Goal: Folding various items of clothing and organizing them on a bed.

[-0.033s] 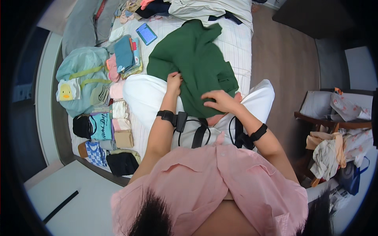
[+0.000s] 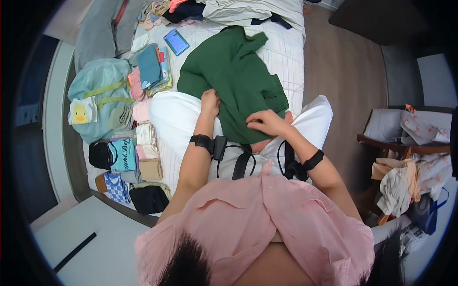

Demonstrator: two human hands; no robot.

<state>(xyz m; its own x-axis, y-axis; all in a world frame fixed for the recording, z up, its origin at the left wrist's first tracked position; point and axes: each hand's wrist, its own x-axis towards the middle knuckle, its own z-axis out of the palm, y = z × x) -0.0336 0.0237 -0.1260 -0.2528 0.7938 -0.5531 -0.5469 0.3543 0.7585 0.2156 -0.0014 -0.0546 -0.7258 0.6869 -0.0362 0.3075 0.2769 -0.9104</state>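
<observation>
Bag (image 2: pixel 423 215) contents hidden; hand (image 2: pixel 210 101) grips garment (image 2: pixel 234 71)

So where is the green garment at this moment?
The green garment is at upper centre in the head view, right of the blue-screened device, with the left hand at its lower-left edge and its near end between the white trouser legs.

Lettering: one line, dark, large, slanting script, across turquoise folded garment (image 2: pixel 124 159), set between black folded garment (image 2: pixel 99 154) and pale folded clothes (image 2: pixel 147 151). Lit bluish screen on phone-like device (image 2: pixel 176 42): too small to read. Small red patch (image 2: pixel 161 56) on folded cloth stack (image 2: pixel 150 66): likewise illegible.
</observation>
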